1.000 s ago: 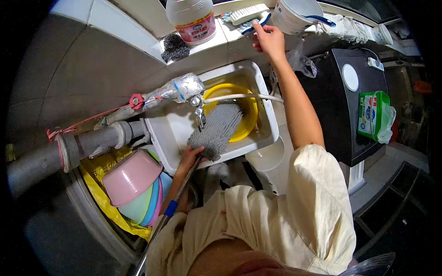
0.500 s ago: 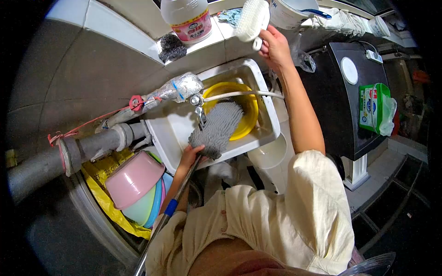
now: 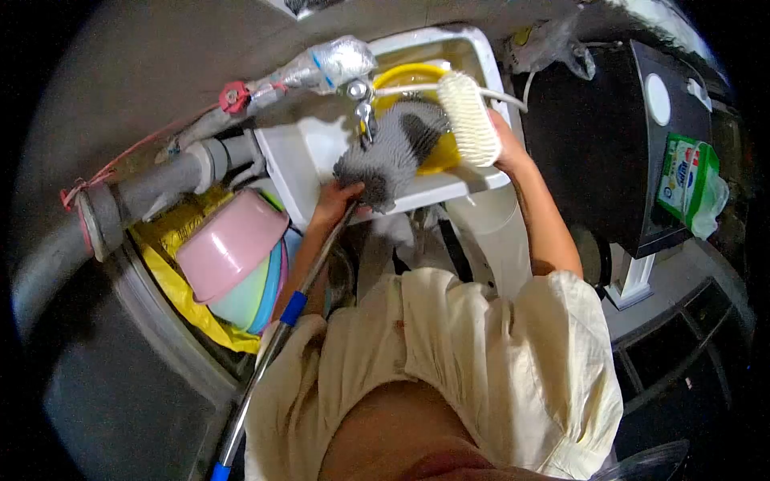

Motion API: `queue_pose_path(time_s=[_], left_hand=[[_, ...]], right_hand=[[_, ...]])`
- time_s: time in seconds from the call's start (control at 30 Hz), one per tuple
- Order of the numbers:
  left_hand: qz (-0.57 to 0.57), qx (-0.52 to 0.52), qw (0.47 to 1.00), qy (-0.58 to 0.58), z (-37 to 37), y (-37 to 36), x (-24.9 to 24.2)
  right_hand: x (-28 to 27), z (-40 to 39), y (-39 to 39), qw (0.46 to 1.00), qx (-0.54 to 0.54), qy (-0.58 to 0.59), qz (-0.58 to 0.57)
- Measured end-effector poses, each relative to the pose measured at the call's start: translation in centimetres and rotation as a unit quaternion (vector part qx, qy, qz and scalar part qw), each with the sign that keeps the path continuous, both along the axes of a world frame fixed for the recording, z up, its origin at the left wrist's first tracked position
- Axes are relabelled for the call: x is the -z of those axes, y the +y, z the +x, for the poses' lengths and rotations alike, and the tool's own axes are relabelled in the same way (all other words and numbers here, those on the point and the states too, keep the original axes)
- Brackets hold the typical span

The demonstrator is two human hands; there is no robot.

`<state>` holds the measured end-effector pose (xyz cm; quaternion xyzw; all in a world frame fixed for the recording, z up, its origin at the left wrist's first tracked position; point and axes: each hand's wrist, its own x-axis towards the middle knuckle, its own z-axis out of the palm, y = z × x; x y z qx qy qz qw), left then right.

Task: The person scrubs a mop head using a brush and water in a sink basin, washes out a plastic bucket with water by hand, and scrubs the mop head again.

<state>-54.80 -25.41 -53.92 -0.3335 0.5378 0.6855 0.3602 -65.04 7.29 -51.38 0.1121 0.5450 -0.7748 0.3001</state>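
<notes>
My left hand (image 3: 335, 204) is closed around a mop close to its head, with the metal pole (image 3: 277, 337) running down past my side. The grey mop head (image 3: 381, 160) rests in the white sink (image 3: 289, 172), partly over a yellow basin (image 3: 393, 76). In my right hand (image 3: 508, 146) is a white scrub brush (image 3: 472, 120), bristles showing toward the mop. It is held over the sink's right part, beside the mop head and apart from it. The brush hides my right fingers in part.
A foil-wrapped pipe (image 3: 341, 64) and the tap (image 3: 361, 100) reach over the sink. Stacked basins, the top one pink (image 3: 228, 244), stand at the left. A white bucket (image 3: 489, 228) is below the sink; a black table (image 3: 577, 144) holds a green package (image 3: 688, 180).
My right hand has come down from the windowsill to the sink with the brush. The view has tilted lower. My left hand still holds the mop in the sink.
</notes>
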Motion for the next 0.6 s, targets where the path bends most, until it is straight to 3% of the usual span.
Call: queue_pose_path(time_s=[0.03,0.07,0.1,0.17,0.23,0.3,0.4,0.5,0.57,0.6], left_hand=[[0.025,-0.016,0.999,-0.013,0.0,-0.2,-0.2],[0.019,-0.061,0.998,-0.008,0.4,-0.1,-0.9],[0.017,-0.058,0.998,-0.013,0.9,-0.7,-0.6],[0.017,-0.025,1.0,-0.008,1.6,-3.0,0.5],[0.04,-0.023,0.999,-0.016,1.4,-3.6,-0.3],[-0.028,-0.009,0.999,-0.024,0.9,-3.5,-1.2],[-0.082,0.001,0.996,-0.04,0.3,-2.5,-2.2],[-0.088,-0.002,0.996,-0.023,0.3,-2.9,-1.9],[-0.074,0.003,0.997,-0.018,0.5,-3.1,-1.5],[-0.084,0.002,0.996,-0.02,0.4,-3.1,-1.5]], right_hand=[[0.4,0.5,-1.0,0.993,-0.051,-0.002,0.102],[3.5,1.4,-1.4,0.99,-0.067,0.009,0.125],[6.6,2.0,-1.4,0.967,-0.097,0.01,0.234],[10.7,1.4,-2.2,0.937,-0.121,-0.119,0.304],[20.6,1.5,-2.8,0.889,-0.042,0.065,0.452],[21.5,-0.2,-3.9,0.828,-0.085,0.107,0.544],[21.6,-2.1,-6.2,0.814,-0.1,0.052,0.569],[23.1,-3.0,-6.9,0.796,-0.123,0.089,0.585],[26.3,-2.3,-6.2,0.808,-0.174,0.055,0.561],[32.1,-1.6,-4.8,0.818,-0.154,0.139,0.537]])
